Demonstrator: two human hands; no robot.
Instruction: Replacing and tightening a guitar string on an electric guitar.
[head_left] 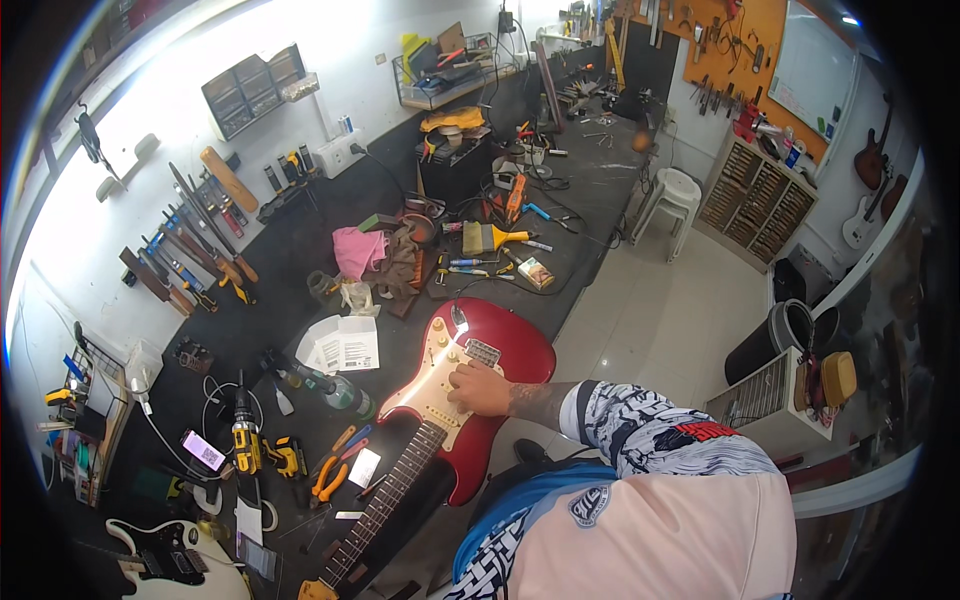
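Note:
A red electric guitar (515, 345) with a cream pickguard (420, 385) lies face up at the bench edge in front of me. Its neck (387, 500) points toward the lower left. My right hand (482, 388) is over the strings between the bridge (484, 352) and the neck, with its fingers curled in. Anything between those fingertips is hidden. Of my left arm only a patterned sleeve (490, 560) shows at the bottom; the left hand is out of sight.
Left of the guitar lie orange-handled pliers (327, 480), a yellow drill (246, 440), a lit phone (204, 451) and a green bottle (335, 390). Printed paper (347, 343) and a wide brush (490, 237) lie beyond. A white guitar (175, 560) is at lower left; white stools (668, 205) stand right.

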